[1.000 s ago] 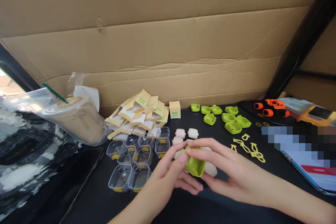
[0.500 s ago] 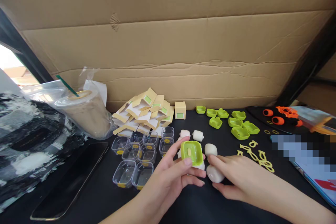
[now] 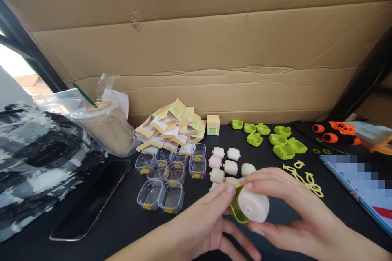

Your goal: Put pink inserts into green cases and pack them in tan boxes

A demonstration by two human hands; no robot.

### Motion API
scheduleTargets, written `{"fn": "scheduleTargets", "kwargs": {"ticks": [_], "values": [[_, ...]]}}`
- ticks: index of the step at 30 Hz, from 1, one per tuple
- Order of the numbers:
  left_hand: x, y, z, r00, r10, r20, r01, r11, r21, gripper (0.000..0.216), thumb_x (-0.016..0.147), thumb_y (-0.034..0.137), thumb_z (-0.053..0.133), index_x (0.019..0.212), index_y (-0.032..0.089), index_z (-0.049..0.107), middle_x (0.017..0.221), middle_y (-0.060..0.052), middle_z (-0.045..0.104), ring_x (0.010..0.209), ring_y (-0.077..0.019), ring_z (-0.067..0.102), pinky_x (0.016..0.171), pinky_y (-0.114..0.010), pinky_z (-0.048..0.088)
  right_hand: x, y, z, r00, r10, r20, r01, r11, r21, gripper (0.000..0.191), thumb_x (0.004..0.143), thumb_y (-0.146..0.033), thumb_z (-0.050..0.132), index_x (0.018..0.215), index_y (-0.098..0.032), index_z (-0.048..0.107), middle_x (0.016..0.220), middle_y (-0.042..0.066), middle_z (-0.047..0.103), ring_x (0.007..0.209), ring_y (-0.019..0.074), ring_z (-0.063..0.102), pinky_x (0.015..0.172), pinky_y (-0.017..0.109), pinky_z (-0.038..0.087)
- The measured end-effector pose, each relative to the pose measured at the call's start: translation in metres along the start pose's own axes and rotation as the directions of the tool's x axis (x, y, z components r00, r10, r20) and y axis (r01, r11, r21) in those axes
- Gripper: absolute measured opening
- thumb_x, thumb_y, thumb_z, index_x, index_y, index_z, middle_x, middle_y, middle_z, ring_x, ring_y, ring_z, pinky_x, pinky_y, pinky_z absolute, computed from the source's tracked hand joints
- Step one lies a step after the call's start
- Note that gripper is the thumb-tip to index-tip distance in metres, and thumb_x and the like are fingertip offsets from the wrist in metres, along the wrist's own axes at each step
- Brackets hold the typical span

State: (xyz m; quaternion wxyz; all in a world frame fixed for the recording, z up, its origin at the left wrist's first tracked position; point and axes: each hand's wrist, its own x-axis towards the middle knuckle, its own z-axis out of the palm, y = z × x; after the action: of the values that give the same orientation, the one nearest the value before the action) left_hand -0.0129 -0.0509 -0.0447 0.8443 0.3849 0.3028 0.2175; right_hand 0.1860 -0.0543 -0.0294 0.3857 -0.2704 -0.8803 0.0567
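My left hand [image 3: 211, 212] is closed on the rim of a small green plastic shell [image 3: 235, 209], thumb on top, the other fingers curled below. My right hand [image 3: 290, 202] grips a rounded white plastic piece [image 3: 256, 206] with a small hole in its end. The white piece is tilted against the shell's open side; I cannot tell whether it sits inside. Just beyond the hands, rounded white pieces [image 3: 230, 167] with small end knobs lie in loose rows, a few pinkish, some partly hidden by my fingers.
Clear plastic cups [image 3: 150, 193] stand left of the white pieces, with folded cardboard boxes [image 3: 174, 126] behind. Green shells [image 3: 283, 151] and yellow-green loops [image 3: 310, 182] lie right. A bagged drink [image 3: 107, 126] and phone [image 3: 92, 200] are left; orange parts [image 3: 341, 127] are far right.
My right hand has lifted the white piece from the table and brought it against the green shell. My left hand has tipped the shell's open side toward the right. The view has shifted slightly.
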Motion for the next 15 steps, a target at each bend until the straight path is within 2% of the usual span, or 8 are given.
{"fn": "scheduleTargets", "kwargs": {"ticks": [4, 6, 9, 12, 15], "values": [[0.006, -0.003, 0.003, 0.999, 0.048, -0.007, -0.049, 0.996, -0.068, 0.054, 0.085, 0.062, 0.048, 0.096, 0.011, 0.059, 0.075, -0.006, 0.061, 0.067, -0.0163, 0.063, 0.068, -0.031, 0.05, 0.0, 0.002, 0.006, 0.998, -0.062, 0.005, 0.062, 0.997, -0.052, 0.031, 0.089, -0.031, 0.062, 0.117, -0.022, 0.052, 0.105, 0.008, 0.071, 0.097, 0.021, 0.066, 0.082, 0.033, 0.054], [0.008, -0.005, 0.003, 0.997, 0.075, -0.001, -0.074, 0.991, -0.112, 0.05, 0.086, 0.057, 0.049, 0.094, 0.009, 0.061, 0.073, -0.007, 0.06, 0.066, -0.0168, 0.061, 0.069, -0.033, 0.049, -0.002, 0.003, 0.011, 0.997, -0.079, 0.01, 0.079, 0.994, -0.079, 0.032, 0.09, -0.031, 0.062, 0.119, -0.02, 0.053, 0.105, 0.009, 0.071, 0.097, 0.021, 0.066, 0.082, 0.034, 0.054], [0.009, -0.008, 0.001, 0.993, 0.113, 0.026, -0.106, 0.976, -0.188, 0.041, 0.087, 0.045, 0.044, 0.099, 0.009, 0.061, 0.08, -0.008, 0.06, 0.07, -0.0169, 0.059, 0.072, -0.035, 0.049, -0.004, 0.003, 0.015, 0.995, -0.097, 0.03, 0.1, 0.988, -0.121, 0.034, 0.089, -0.029, 0.062, 0.12, -0.018, 0.054, 0.106, 0.01, 0.071, 0.099, 0.0213, 0.065, 0.084, 0.035, 0.053], [0.009, -0.011, -0.002, 0.989, 0.124, 0.076, -0.107, 0.974, -0.198, 0.037, 0.083, 0.04, 0.04, 0.1, 0.012, 0.058, 0.08, -0.006, 0.06, 0.068, -0.0173, 0.058, 0.07, -0.036, 0.048, -0.003, -0.001, 0.017, 0.996, -0.088, 0.026, 0.091, 0.986, -0.137, 0.033, 0.086, -0.022, 0.062, 0.118, -0.019, 0.055, 0.105, 0.01, 0.07, 0.095, 0.0207, 0.065, 0.079, 0.033, 0.054], [0.008, -0.016, -0.004, 0.991, 0.062, 0.116, -0.047, 0.991, -0.128, 0.036, 0.081, 0.044, 0.037, 0.095, 0.016, 0.055, 0.071, -0.002, 0.058, 0.057, -0.0151, 0.056, 0.06, -0.029, 0.042, -0.002, -0.006, 0.018, 0.997, -0.08, -0.024, 0.077, 0.992, -0.1, 0.033, 0.081, -0.015, 0.059, 0.113, -0.019, 0.057, 0.097, 0.009, 0.069, 0.084, 0.0186, 0.066, 0.069, 0.028, 0.055]]}}
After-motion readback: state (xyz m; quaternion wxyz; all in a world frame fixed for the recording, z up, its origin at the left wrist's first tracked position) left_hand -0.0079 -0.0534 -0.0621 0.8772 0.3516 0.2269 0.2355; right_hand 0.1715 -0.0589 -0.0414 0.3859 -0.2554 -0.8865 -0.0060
